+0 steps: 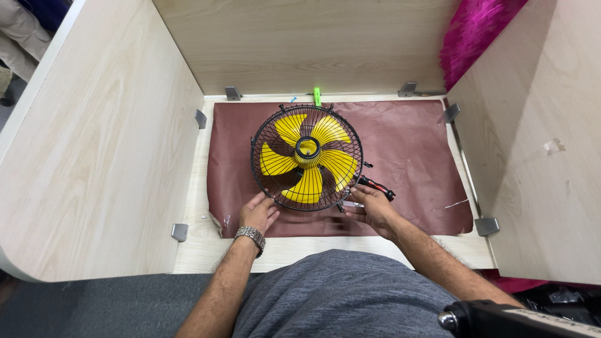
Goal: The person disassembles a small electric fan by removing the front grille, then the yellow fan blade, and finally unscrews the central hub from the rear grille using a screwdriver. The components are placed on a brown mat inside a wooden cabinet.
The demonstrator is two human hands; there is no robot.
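Left hand [258, 213] open, fingertips touching the near-left rim of the black wire fan guard [307, 157], right hand [370, 208] open against its near-right rim, over a red-and-black screwdriver [376, 186], yellow blades [307, 156] inside the guard, brown mat [413, 156] under the guard, green clip [317, 96] beyond the guard.

The pink fluffy thing [476, 31] runs off the top edge; the screwdriver [375, 186] is partly hidden under the right hand [375, 209]

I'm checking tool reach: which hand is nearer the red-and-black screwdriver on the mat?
Right. The right hand lies against the screwdriver; the left hand is across the fan.
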